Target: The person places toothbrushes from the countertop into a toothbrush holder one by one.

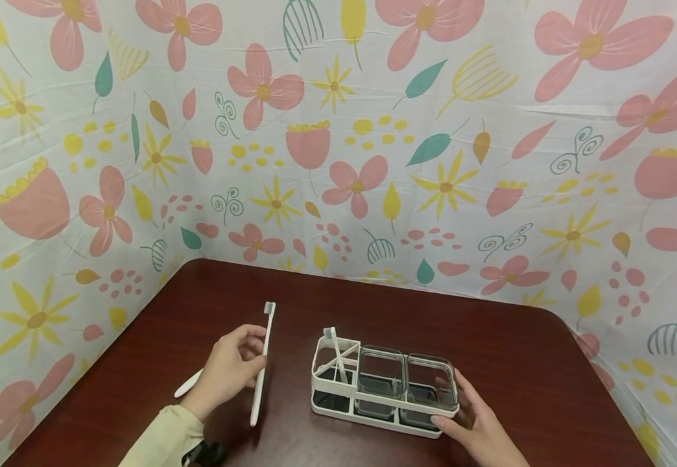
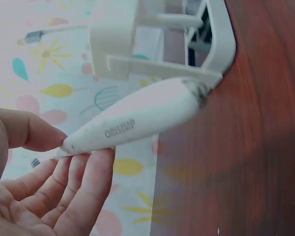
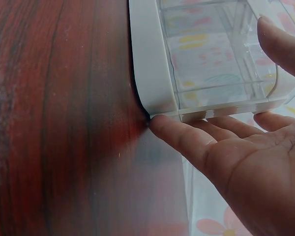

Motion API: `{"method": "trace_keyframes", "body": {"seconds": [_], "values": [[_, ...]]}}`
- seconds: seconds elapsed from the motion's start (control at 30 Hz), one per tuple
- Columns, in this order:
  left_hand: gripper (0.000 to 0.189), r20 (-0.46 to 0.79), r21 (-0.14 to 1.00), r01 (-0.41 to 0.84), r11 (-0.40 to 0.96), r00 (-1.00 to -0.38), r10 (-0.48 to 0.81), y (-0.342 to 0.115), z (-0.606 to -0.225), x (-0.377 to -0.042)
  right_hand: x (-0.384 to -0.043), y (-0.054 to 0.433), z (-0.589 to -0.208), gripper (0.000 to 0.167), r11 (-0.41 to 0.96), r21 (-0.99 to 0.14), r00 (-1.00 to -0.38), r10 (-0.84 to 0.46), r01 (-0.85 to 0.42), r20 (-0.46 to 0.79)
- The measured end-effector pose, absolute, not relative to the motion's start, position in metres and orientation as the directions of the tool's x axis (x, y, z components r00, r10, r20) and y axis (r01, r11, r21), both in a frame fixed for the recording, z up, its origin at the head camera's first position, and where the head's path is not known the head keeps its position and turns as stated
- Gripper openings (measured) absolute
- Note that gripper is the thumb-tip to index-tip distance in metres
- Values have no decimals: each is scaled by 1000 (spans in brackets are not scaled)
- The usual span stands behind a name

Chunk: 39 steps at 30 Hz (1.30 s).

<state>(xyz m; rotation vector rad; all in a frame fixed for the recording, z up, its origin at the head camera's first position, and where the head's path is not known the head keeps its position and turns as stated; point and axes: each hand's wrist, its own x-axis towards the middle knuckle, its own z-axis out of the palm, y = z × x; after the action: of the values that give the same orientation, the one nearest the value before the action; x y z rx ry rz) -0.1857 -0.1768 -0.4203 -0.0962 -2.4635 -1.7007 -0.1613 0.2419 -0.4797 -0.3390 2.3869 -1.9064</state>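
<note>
My left hand [image 1: 235,368] pinches a white toothbrush [image 1: 259,383] between thumb and fingers, bristles up and handle end down, just left of a white toothbrush holder [image 1: 334,388]. Dark lettering runs along its handle [image 2: 137,113] in the left wrist view. Another toothbrush [image 1: 338,357] leans in the holder's divided left section. Two clear cups [image 1: 380,371] sit side by side in its other sections. At the right end, my right hand [image 1: 478,425] grips the holder, thumb at the front corner and fingers round the end. A fingertip [image 3: 162,125] lies against the lower corner in the right wrist view.
A white rounded handle [image 1: 189,383] lies on the dark red-brown table [image 1: 227,292], partly hidden behind my left wrist. Flower-printed cloth [image 1: 338,143] hangs behind the table and along its left and right sides.
</note>
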Motion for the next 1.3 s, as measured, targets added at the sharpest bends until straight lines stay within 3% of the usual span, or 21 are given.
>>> {"method": "trace_keyframes", "body": {"seconds": [0.53, 0.93, 1.3], "values": [[45, 146, 989, 146, -6, -989, 7, -154, -398, -181, -162, 242, -476, 88, 224, -973, -981, -196, -57, 13], [34, 208, 974, 208, -87, -978, -7, -135, -388, -183, -161, 242, -477, 88, 226, -971, -982, -187, -77, 35], [25, 230, 959, 228, -167, -973, -8, -123, -382, -183, -162, 244, -475, 90, 254, -967, -981, -190, -23, -27]]}}
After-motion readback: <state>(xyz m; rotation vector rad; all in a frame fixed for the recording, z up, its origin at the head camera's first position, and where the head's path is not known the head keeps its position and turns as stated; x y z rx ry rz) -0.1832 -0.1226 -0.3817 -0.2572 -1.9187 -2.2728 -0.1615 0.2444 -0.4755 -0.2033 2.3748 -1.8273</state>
